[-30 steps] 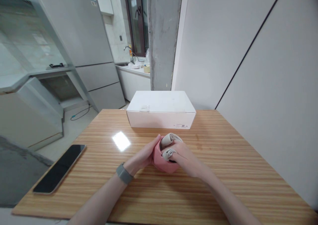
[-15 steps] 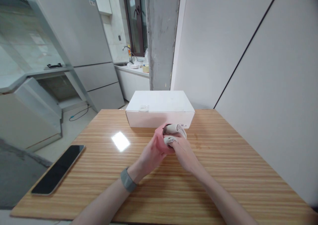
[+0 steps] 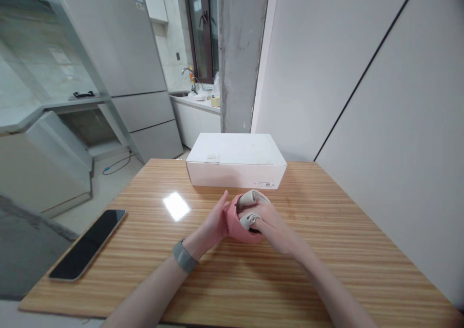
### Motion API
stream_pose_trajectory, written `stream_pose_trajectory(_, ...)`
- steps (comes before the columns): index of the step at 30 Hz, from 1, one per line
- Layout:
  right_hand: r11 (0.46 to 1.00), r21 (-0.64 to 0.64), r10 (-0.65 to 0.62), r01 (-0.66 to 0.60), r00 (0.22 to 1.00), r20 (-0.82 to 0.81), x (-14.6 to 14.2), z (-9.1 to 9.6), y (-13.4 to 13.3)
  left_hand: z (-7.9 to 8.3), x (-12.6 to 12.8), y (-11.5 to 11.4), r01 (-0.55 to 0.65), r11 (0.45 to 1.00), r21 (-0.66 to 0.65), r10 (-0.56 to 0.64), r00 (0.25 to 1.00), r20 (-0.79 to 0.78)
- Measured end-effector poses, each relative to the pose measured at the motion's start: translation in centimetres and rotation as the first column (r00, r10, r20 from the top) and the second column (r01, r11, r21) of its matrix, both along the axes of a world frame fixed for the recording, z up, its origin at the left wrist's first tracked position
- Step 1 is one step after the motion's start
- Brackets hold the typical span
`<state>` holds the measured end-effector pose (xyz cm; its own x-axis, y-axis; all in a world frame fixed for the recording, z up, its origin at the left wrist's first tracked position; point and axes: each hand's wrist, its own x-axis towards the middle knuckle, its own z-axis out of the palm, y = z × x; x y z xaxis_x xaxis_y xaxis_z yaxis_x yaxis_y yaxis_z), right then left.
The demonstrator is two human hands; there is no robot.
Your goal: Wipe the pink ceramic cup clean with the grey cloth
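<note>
A pink cup-like vessel (image 3: 242,231) is tilted above the table in front of me, its mouth facing right and toward me. My left hand (image 3: 213,227) holds it from the left, thumb raised and the other fingers mostly hidden behind it. A folded off-white cloth (image 3: 251,197) is stuffed into the mouth and sticks out at the top and bottom. My right hand (image 3: 275,224) grips this cloth, with its fingertips inside the vessel and out of sight. A dark inner edge shows beside the cloth.
The wood-grain table (image 3: 344,250) carries a closed white box (image 3: 235,173) just beyond my hands. A black-screened phone (image 3: 89,246) lies by the left edge. Behind stand a fridge (image 3: 119,43), a sink counter and a white wall (image 3: 398,125) on the right.
The pink vessel has come slightly down and toward me, turning so more of its side shows. My left thumb now sticks up away from it. The right hand has shifted with the cloth.
</note>
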<state>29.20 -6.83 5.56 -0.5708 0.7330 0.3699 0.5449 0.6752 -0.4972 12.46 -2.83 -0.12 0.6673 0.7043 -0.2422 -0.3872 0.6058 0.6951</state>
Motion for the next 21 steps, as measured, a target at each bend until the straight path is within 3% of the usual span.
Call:
stream_pose_trajectory(7,0.994,-0.071,-0.090,0.084,0.993,-0.082,0.0,-0.5,0.1,-0.2,0.9,-0.7,-0.092,0.991,0.096,0.087,0.995,0.054)
stream_pose_trajectory(12,0.958,-0.055,-0.287,0.282,0.945,-0.160,-0.9,-1.4,0.4,-0.3,1.9,-1.2,-0.212,0.970,0.115,0.189,0.965,0.182)
stream_pose_trajectory(16,0.948,-0.039,-0.319,0.317,0.928,-0.192,-0.9,-1.8,0.6,-0.9,2.6,-1.3,-0.127,0.990,0.064,0.110,0.969,0.223)
stream_pose_trajectory(21,0.967,-0.055,-0.254,0.248,0.938,-0.234,0.0,-1.7,0.4,-1.2,2.3,-1.3,-0.085,0.993,0.084,0.080,0.995,0.059)
